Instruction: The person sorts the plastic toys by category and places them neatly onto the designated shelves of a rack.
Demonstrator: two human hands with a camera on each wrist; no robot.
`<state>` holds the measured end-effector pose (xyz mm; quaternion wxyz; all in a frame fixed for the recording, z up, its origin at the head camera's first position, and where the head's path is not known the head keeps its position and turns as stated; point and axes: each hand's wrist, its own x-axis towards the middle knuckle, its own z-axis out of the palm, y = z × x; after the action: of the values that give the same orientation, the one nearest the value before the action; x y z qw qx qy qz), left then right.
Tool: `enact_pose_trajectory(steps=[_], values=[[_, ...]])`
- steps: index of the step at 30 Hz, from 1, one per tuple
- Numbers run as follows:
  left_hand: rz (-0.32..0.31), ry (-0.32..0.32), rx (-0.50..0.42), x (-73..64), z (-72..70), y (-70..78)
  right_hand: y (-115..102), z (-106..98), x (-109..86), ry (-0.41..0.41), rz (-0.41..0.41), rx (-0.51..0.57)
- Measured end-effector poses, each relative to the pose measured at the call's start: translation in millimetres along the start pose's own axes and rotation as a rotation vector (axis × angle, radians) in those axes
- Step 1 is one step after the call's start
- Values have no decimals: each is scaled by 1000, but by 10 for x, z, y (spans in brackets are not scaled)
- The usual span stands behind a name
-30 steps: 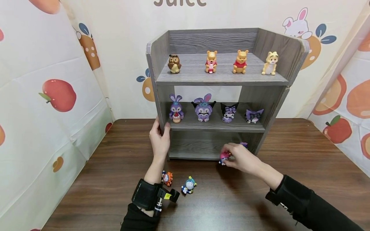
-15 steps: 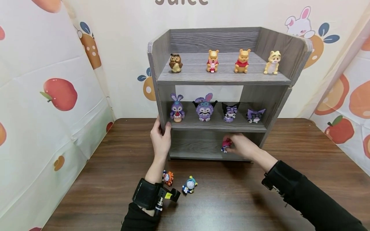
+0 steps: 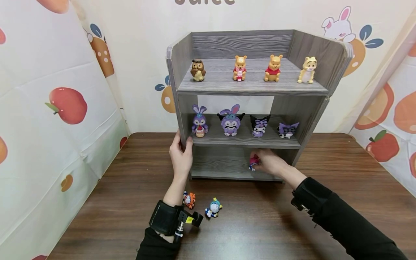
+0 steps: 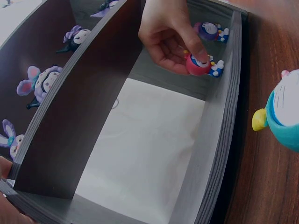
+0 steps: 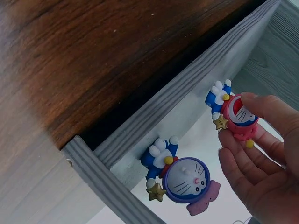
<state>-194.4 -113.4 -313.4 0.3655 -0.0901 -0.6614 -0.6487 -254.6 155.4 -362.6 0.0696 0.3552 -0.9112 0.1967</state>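
Note:
My right hand point(image 3: 272, 163) is inside the bottom compartment of the grey wooden shelf point(image 3: 214, 164). Thumb and fingers pinch a small Doraemon figurine in a pink-red hood point(image 5: 239, 115), with blue-and-white feet and a gold star. Its feet are close over the bottom board in the left wrist view. Beside it, toward the right side panel, a purple-hooded Doraemon figurine point(image 5: 186, 179) with a pink bow sits on that board; my right hand hides it in the head view. My left hand point(image 3: 181, 157) grips the shelf's left side panel at the middle board's height.
On the wooden table point(image 3: 130, 202) in front lie an orange figurine point(image 3: 189, 199), near my left wrist, and a teal-hooded one point(image 3: 213, 208). Purple and black figurines point(image 3: 230, 122) line the middle board. An owl point(image 3: 197, 70) and several yellow figurines point(image 3: 272, 68) stand on top.
My right hand has carried the pink-red figurine from the shelf's front edge into the bottom compartment, then barely moved over the last half second. The left hand keeps its grip on the side panel.

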Motion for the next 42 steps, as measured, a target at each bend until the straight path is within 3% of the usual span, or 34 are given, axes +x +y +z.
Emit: enact_pose_trajectory(steps=[6,18,25,30,33,38,42], values=[[8,2,-2,5,2,2,-40,-15,22,-39,41,-3],[1,4,6,4,0,7,-18,4,27,-40,46,-5],[1,2,6,0,-5,5,-87,-49,-43,23,78,-84],[4,1,-2,4,-3,3,-166,-89,-142,149,95,-128],[2,-2,-11,6,0,-1,-231,-109,-220,253,64,-146],[-4,-2,-13,2,-2,-3,-345,-135,-355,462,-69,-107],[-4,1,-15,-2,2,2,-422,-177,-422,677,-204,-46]])
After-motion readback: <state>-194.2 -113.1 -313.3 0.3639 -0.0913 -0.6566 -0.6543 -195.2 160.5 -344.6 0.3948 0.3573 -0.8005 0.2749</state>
